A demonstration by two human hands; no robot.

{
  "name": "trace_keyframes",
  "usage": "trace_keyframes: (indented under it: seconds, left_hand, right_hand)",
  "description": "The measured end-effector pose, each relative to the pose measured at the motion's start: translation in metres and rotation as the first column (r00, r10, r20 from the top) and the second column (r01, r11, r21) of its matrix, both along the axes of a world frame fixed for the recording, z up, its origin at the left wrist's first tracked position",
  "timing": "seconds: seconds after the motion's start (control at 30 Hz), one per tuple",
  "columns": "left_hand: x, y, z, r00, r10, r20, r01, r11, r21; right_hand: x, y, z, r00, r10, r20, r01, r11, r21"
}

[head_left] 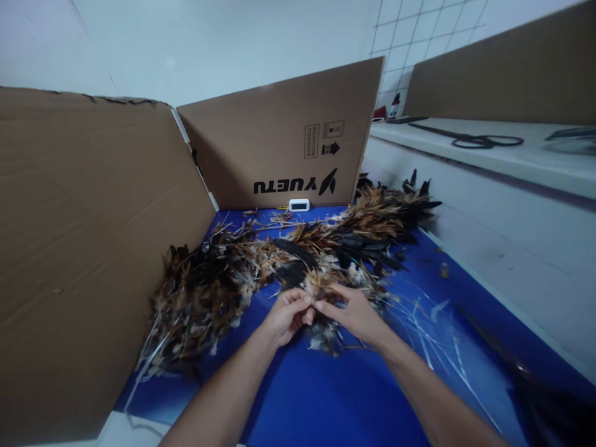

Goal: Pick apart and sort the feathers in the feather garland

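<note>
We had a feather tuft (315,281) pinched at our left hand (289,315) and right hand (354,311) fingertips; it looked fluffy, wispy, tan-orange with paler bits.

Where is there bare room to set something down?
Widest: the blue tabletop between the forearms, below the left hand and right hand. Smaller: between the left forearm and the brown-black feather pile. Crowded: the middle, under feathers, and the right, strewn with thin translucent strips.
</note>
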State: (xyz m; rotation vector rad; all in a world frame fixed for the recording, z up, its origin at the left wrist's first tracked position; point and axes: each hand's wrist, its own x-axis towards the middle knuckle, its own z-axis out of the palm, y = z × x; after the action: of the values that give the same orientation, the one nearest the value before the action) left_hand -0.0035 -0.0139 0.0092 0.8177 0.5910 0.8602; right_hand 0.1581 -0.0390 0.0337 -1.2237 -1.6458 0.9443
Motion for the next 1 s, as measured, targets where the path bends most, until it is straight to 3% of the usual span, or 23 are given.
trace_keyframes:
  seconds: [0.4, 0.7, 1.0]
  left_hand:
    - [-0.001, 0.000, -0.003, 0.998, -0.062, 0.020, 0.061, 0.997, 0.052]
    - [0.000, -0.002, -0.002, 0.995, -0.069, 0.072, 0.065, 0.996, 0.066]
    - [0.001, -0.001, -0.001, 0.994, -0.056, 0.097, 0.055, 0.998, 0.014]
  right_hand:
    - [-0.004, -0.001, 0.006, 0.985, -0.031, -0.171, 0.016, 0.996, -0.088]
    - [-0.004, -0.004, 0.011, 0.992, -0.010, -0.125, 0.003, 0.998, -0.060]
    - [-0.004, -0.001, 0.005, 0.988, 0.006, -0.155, -0.010, 1.000, -0.023]
